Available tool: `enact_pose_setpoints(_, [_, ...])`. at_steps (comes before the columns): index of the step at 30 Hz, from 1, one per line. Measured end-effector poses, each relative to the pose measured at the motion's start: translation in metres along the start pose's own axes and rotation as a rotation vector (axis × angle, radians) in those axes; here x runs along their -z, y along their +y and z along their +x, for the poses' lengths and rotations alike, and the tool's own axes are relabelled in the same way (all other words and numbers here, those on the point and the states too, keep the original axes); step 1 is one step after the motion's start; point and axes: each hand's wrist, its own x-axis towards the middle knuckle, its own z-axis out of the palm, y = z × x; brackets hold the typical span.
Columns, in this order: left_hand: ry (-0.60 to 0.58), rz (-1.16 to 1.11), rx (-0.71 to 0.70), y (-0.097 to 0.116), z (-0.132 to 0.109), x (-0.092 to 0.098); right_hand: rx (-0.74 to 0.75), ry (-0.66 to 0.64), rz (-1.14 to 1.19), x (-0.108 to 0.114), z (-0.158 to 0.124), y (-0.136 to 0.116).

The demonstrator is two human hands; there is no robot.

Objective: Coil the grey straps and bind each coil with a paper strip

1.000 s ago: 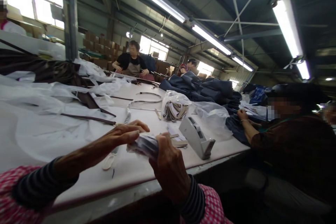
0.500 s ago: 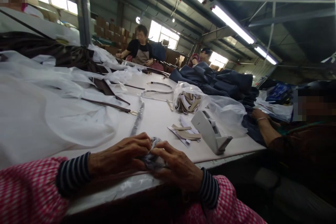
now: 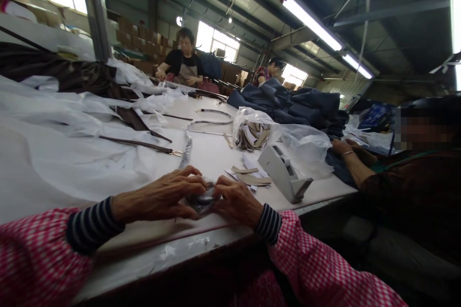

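My left hand (image 3: 163,196) and my right hand (image 3: 239,201) meet near the front edge of the white table (image 3: 216,158). Both pinch a small grey piece wrapped in clear plastic (image 3: 203,199), pressed down on the table top. A long plastic-wrapped strap (image 3: 186,146) runs away from my hands toward the middle of the table. Both my sleeves are red-checked with striped cuffs.
A grey tape dispenser (image 3: 284,173) stands right of my hands, with loose paper tags (image 3: 248,176) beside it. Behind are a clear bag of tags (image 3: 252,132), dark blue garments (image 3: 288,105), and white plastic sheets with brown straps (image 3: 137,144). A person's hand (image 3: 340,147) rests at right; others sit beyond.
My hands came down from above the table and closer together, now pressing the wrapped piece onto the table. The view has shifted slightly.
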Motion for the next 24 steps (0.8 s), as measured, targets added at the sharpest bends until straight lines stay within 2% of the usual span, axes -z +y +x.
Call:
enact_pose_setpoints(4, [0.029,0.237,0.053,0.003,0.017,-0.02,-0.091,0.06,0.004,-0.006,-0.004,-0.005])
enact_pose_setpoints(7, [0.038,0.187,0.018,0.001,0.025,-0.031,-0.081,0.054,0.047,0.003,-0.012,0.001])
enact_pose_setpoints(10, [0.054,0.108,-0.019,-0.004,0.025,-0.03,-0.06,0.055,0.041,0.009,-0.019,0.012])
enact_pose_setpoints(14, [0.024,0.146,0.051,-0.012,0.024,-0.031,-0.11,0.122,0.009,0.001,-0.022,0.017])
enact_pose_setpoints(18, [0.053,0.214,0.127,-0.021,0.027,-0.048,-0.146,0.166,0.022,-0.007,-0.022,0.014])
enact_pose_setpoints(21, [0.065,0.297,0.077,-0.026,0.028,-0.059,-0.117,0.133,0.127,0.003,-0.025,0.018])
enact_pose_setpoints(24, [0.087,0.345,0.02,-0.028,0.027,-0.064,-0.134,0.098,0.149,0.029,-0.032,0.032])
